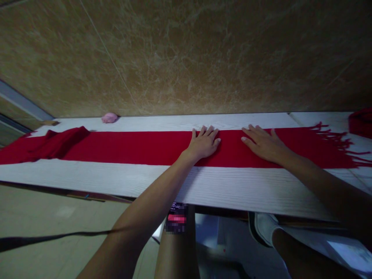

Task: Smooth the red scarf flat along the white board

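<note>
A long red scarf [151, 147] lies stretched flat along a white wood-grain table [221, 190]. Its fringe [337, 141] trails off at the right end, and its left end [58, 141] is bunched and folded over. My left hand [204, 142] lies flat on the scarf near the middle, fingers spread. About a hand's width to the right, my right hand [261, 143] also rests flat on the scarf with fingers stretched out. Neither hand holds anything.
A small pink lump [109, 117] sits at the table's far edge against the brown marbled wall [186, 54]. Another piece of red cloth [360, 122] lies at the far right. My legs and a white shoe [263, 228] show below the table's near edge.
</note>
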The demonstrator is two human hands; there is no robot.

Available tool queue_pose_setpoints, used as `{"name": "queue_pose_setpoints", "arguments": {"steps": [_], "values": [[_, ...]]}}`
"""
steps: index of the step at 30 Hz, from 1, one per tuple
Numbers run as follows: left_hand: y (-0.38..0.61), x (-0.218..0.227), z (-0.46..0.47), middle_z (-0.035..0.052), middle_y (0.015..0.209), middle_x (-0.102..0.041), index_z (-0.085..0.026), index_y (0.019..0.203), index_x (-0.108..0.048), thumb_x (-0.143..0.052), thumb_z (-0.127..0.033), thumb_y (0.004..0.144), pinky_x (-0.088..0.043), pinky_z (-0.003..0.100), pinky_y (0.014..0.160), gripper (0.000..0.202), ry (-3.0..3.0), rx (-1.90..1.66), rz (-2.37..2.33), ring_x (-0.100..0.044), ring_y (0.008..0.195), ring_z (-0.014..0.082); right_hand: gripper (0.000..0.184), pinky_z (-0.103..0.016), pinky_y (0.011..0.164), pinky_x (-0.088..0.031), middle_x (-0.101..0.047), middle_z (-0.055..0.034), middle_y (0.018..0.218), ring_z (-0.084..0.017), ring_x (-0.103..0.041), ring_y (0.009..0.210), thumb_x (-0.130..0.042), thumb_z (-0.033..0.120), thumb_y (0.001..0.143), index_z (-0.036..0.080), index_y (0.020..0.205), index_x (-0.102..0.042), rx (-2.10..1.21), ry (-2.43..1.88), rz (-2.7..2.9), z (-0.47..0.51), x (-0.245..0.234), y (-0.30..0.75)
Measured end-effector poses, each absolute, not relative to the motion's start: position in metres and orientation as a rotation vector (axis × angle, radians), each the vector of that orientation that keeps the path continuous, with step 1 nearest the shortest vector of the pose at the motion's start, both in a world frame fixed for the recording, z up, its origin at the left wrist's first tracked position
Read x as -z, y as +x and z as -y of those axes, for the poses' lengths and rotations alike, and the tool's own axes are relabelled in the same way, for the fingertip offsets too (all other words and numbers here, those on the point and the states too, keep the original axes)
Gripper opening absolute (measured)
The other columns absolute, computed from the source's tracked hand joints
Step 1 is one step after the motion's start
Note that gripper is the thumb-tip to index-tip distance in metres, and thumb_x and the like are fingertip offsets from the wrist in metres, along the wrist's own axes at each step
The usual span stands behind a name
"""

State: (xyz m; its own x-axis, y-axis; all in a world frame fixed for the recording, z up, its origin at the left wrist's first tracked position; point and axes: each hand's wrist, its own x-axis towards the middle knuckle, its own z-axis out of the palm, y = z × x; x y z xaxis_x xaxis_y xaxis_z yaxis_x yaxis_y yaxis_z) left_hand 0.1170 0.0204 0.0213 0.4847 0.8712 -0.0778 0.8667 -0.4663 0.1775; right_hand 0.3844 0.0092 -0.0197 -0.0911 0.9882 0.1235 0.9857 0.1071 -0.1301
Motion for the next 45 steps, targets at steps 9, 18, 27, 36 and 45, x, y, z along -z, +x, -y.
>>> {"name": "queue_pose_setpoints", "arguments": {"steps": [9,18,27,36,45], "values": [[0.116,-0.019,-0.022,0.0059,0.187,-0.021,-0.023,0.178,-0.029,-0.025,-0.047,0.117,-0.011,0.069,0.138,0.065,2.54,-0.047,-1.494,-0.015,0.174,0.0333,0.08,-0.074,0.131,-0.025,-0.034,-0.0115,0.182,-0.041,-0.029,0.167,-0.024,0.067,0.11,0.024,0.174,-0.043,-0.044,-2.103,2.152,-0.004,0.013,0.4],[0.117,-0.019,-0.022,0.0065,0.187,-0.022,-0.022,0.178,-0.03,-0.025,-0.046,0.116,-0.012,0.07,0.138,0.066,2.546,-0.048,-1.493,-0.016,0.174,0.0345,0.082,-0.073,0.132,-0.024,-0.032,-0.0128,0.183,-0.039,-0.028,0.168,-0.022,0.068,0.109,0.023,0.174,-0.042,-0.054,-2.158,2.113,0.005,0.01,0.416],[0.116,-0.02,-0.02,0.005,0.187,-0.022,-0.023,0.178,-0.029,-0.025,-0.046,0.116,-0.012,0.069,0.138,0.066,2.548,-0.043,-1.494,-0.016,0.174,0.034,0.079,-0.074,0.133,-0.017,-0.029,-0.0192,0.183,-0.039,-0.025,0.169,-0.022,0.059,0.11,0.014,0.172,-0.043,-0.094,-2.216,2.062,0.018,0.0,0.433],[0.115,-0.022,-0.019,0.0047,0.187,-0.022,-0.023,0.178,-0.029,-0.024,-0.044,0.117,-0.012,0.067,0.139,0.065,2.552,-0.037,-1.5,-0.016,0.174,0.0321,0.078,-0.069,0.134,-0.021,-0.026,-0.0185,0.184,-0.038,-0.023,0.17,-0.02,0.057,0.112,0.014,0.173,-0.043,0.029,-2.285,1.976,0.019,-0.002,0.476],[0.113,-0.012,-0.027,0.0083,0.186,-0.022,-0.022,0.178,-0.031,-0.023,-0.046,0.115,-0.013,0.069,0.137,0.068,2.552,-0.048,-1.506,-0.017,0.173,0.0353,0.069,-0.068,0.132,-0.03,-0.04,-0.0122,0.18,-0.034,-0.031,0.168,-0.027,0.058,0.113,0.027,0.171,-0.047,0.065,-2.285,2.054,0.03,0.015,0.5]]}}
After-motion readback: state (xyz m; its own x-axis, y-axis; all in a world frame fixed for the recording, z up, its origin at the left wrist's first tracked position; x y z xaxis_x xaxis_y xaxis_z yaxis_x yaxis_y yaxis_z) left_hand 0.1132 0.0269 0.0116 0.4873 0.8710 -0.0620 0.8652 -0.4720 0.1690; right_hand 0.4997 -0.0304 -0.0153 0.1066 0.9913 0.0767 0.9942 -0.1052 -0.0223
